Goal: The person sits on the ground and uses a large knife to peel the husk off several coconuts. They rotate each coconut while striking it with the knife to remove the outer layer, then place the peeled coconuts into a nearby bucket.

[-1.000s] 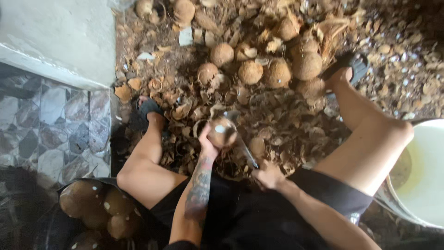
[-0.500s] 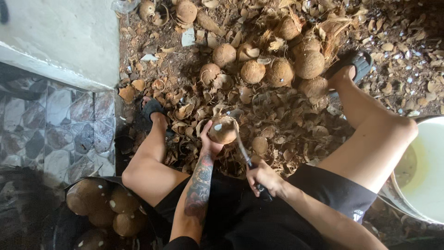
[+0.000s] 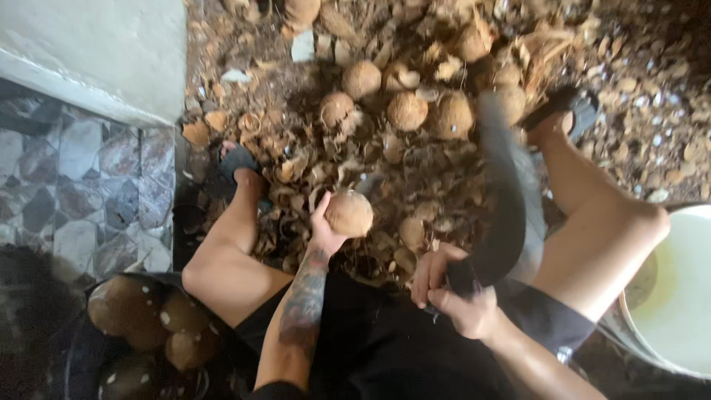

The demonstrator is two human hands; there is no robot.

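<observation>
The person is sitting over a litter of husk scraps (image 3: 415,178), and the left hand (image 3: 324,233) is cupping a husked coconut (image 3: 349,213) out in front, fingers wrapping its near side. The right hand (image 3: 453,292) is clenching the handle of a heavy knife (image 3: 507,200), whose blade is showing as a raised, motion-smeared streak — this looks like the chopping step. Any blow would call for careful aim, clear of the holding fingers. The blade's edge is blurring beyond reading, and the dark basket of coconuts (image 3: 148,326) and white bucket (image 3: 678,296) are running off frame
</observation>
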